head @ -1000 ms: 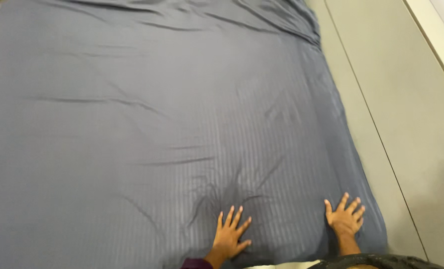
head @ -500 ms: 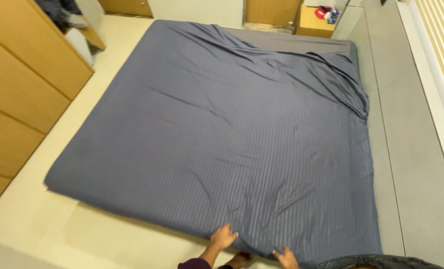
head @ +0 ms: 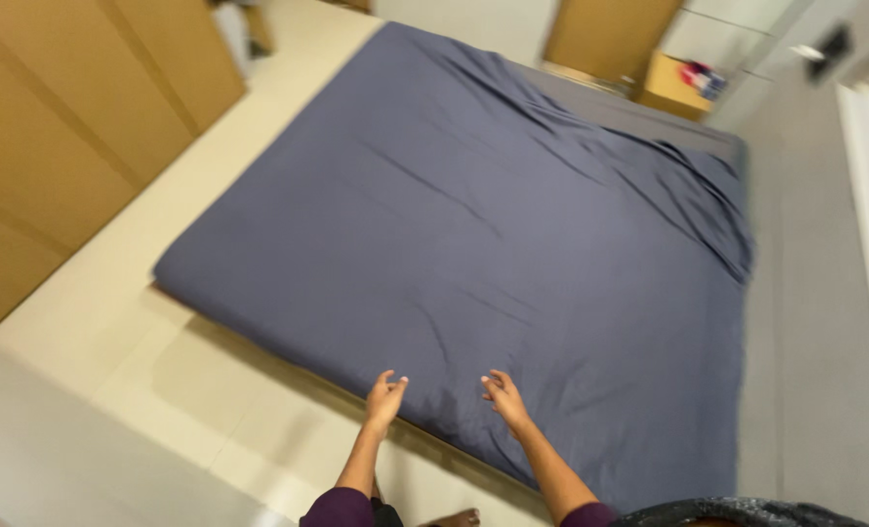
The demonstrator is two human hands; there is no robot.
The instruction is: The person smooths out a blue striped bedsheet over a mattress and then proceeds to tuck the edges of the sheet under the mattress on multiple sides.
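Observation:
A dark blue striped sheet (head: 473, 224) covers a low mattress on the floor. My left hand (head: 384, 399) hovers over the sheet's near edge, fingers apart and holding nothing. My right hand (head: 504, 397) is a little to its right, also above the near edge, fingers loosely spread and empty. Both forearms reach in from the bottom of the view. The sheet is wrinkled toward the far right corner, where it bunches against the grey floor strip.
Wooden wardrobe doors (head: 63, 127) line the left side. Cream floor tiles (head: 161, 390) lie between them and the mattress. A small wooden cabinet (head: 673, 83) with colourful items stands at the far end. A grey floor strip (head: 815, 342) runs along the right, beside a pale curtain.
My hands have let go of the sheet's near edge and lifted above it with fingers apart. The view has pulled back and tilted.

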